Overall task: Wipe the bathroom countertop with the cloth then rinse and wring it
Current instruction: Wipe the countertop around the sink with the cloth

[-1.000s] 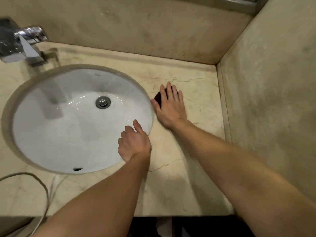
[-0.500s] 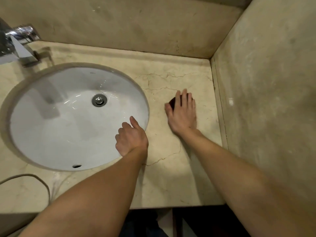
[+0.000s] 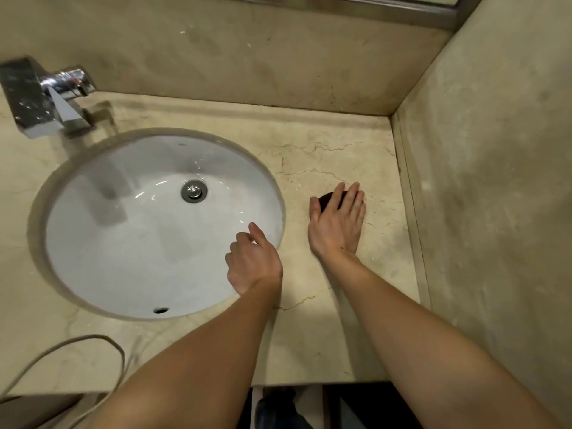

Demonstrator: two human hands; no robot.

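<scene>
My right hand [image 3: 337,224] lies flat on the beige marble countertop [image 3: 309,335], right of the basin, pressing a small dark cloth [image 3: 325,200] that shows only between thumb and fingers. Most of the cloth is hidden under the palm. My left hand [image 3: 253,261] rests on the right rim of the white oval sink [image 3: 123,243], fingers loosely curled and thumb up, holding nothing.
A chrome faucet [image 3: 46,100] stands at the back left. The drain [image 3: 194,191] sits in the basin's middle. Stone walls close the counter at the back and right [image 3: 479,181]. A pale cord [image 3: 77,345] loops over the front left edge.
My right hand has slid the cloth to the right across the counter, from beside the sink rim toward the side wall. The left hand has stayed on the rim.
</scene>
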